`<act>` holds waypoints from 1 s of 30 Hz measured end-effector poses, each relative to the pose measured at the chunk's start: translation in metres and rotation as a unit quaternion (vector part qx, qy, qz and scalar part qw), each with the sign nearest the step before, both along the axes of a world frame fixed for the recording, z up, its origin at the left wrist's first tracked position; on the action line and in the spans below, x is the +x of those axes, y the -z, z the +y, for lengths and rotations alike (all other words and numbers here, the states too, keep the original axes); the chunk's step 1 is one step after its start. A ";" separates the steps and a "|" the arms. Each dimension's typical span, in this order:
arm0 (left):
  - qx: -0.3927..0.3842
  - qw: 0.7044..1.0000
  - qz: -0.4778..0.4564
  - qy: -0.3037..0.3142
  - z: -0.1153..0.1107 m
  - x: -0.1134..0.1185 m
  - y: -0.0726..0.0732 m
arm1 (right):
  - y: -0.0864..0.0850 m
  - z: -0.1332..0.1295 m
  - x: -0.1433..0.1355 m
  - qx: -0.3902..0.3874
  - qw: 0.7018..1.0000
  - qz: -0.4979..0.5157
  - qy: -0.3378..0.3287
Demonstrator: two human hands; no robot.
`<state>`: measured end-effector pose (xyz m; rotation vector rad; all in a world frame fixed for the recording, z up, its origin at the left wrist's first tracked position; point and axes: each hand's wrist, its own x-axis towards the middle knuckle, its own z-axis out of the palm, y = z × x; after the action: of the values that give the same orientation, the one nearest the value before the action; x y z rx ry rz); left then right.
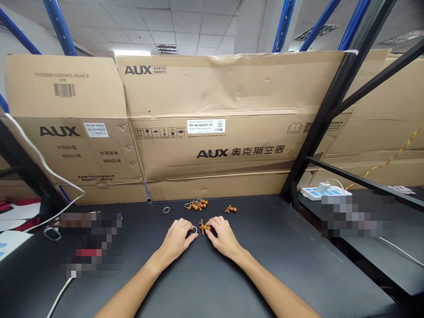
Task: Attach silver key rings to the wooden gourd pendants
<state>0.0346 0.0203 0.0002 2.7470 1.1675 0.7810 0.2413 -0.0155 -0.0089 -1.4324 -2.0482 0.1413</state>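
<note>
My left hand [179, 237] pinches a thin metal ring [194, 229] between thumb and fingers. Close by on its right, my right hand [222, 237] has its thumb and fingertips closed on a small orange-brown figurine [203, 227] with a round head. Whether the ring touches the figurine is too small to tell. Beyond my hands lies a little pile of similar figurines [198, 205], with rings among them. Another loose ring [166, 210] lies to the left of the pile, and a single figurine [231, 209] lies to its right.
The black tabletop [185, 282] is backed by tall cardboard panels [245, 163]. Blurred items [92, 243] and a white cable [59, 293] are at the left. A black metal frame post [306, 141] and a power strip [326, 192] stand at the right.
</note>
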 end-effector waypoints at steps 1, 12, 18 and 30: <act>0.005 1.000 0.007 -0.004 -0.001 0.000 -0.001 | 0.000 0.000 0.000 0.001 1.000 0.002 0.001; 0.072 0.991 0.108 0.024 -0.007 0.009 0.003 | -0.001 -0.001 0.000 0.007 1.000 0.014 -0.024; -0.022 0.998 -0.053 0.028 -0.003 0.008 0.008 | -0.002 -0.002 0.000 0.009 0.998 0.038 -0.057; -0.195 0.961 -0.193 -0.026 -0.005 0.008 -0.005 | -0.002 -0.002 -0.001 0.014 0.995 0.071 -0.071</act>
<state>0.0428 0.0158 0.0049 2.1373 1.1612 0.9231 0.2401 -0.0178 -0.0066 -1.2241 -2.0248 0.2651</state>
